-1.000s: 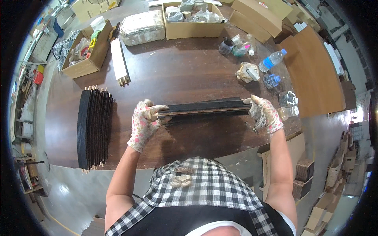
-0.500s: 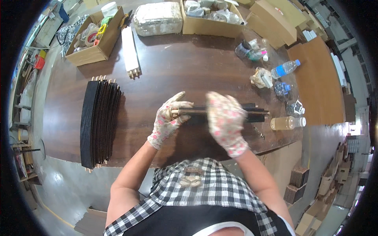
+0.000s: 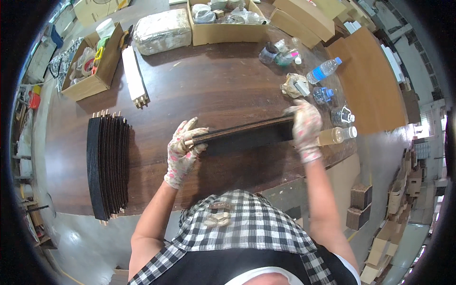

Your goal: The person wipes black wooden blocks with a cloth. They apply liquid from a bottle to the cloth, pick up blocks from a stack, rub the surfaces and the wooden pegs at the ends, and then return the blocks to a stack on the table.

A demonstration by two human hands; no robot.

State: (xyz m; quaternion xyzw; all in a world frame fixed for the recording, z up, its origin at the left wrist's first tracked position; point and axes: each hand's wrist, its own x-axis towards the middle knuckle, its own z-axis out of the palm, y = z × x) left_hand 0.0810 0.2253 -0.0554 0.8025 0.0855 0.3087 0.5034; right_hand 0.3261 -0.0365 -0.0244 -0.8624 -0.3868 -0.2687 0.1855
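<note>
The table (image 3: 190,90) is showing a smooth brown surface, which is shining softly and carrying some scratches. On its left side, a stack of black slats (image 3: 107,166) is standing in close rows, with rough edges and pale round wooden pegs sticking out. The left hand (image 3: 180,154), in a thin glove with pink spots, is pinching the near end of a long black piece (image 3: 247,135) between thumb and fingers; the other fingers are spreading upward. The right hand (image 3: 306,126) is blurring and covering the far end, so I cannot tell if its fingers are gripping. The piece is lying between both hands, above the table's front part, slanting, dark and flat-faced, with a brownish strip running along its upper edge.
</note>
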